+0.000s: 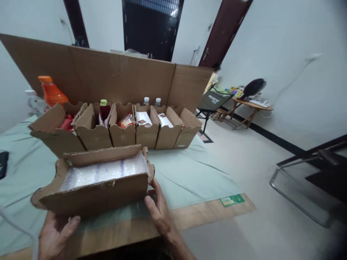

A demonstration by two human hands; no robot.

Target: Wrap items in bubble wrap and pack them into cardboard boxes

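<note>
An open cardboard box (pixel 92 198) is between my hands near the table's front edge, its long side toward me. Inside it lies clear bubble wrap (pixel 105 172), and what it wraps cannot be made out. My left hand (pixel 56 231) grips the box low at its left end; the fingers go under it and the thumb shows in front. At the right end, my right hand (pixel 159 209) holds the box with its fingers against the end wall and the thumb on the near side. Whether the box's underside touches the table is hidden.
Several cardboard bins (pixel 148 136) with packaged goods stand in a row behind the box, before a tall cardboard panel (pixel 121 77). An orange bottle (pixel 52 93) is at the left. A green cloth (pixel 189 173) covers the table. A person sits beyond, near a folding chair (pixel 214 101).
</note>
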